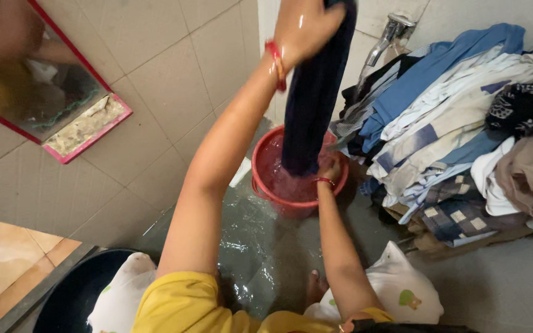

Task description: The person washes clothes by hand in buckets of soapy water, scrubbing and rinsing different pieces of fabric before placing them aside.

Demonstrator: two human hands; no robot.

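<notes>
My left hand (303, 28) is raised high and grips the top of a wet dark navy garment (313, 98), which hangs straight down into a red bucket (265, 179) of water on the wet floor. My right hand (330, 169) is down at the bucket's right rim, closed on the lower end of the same garment. Red bangles show on both wrists. I wear a yellow sleeve and pale printed clothing.
A big heap of clothes (458, 135), blue, white, checked and beige, lies right of the bucket. A metal tap (387, 37) sticks from the tiled wall. A red-framed mirror (50, 92) leans at left. A dark basin (72, 296) sits at bottom left.
</notes>
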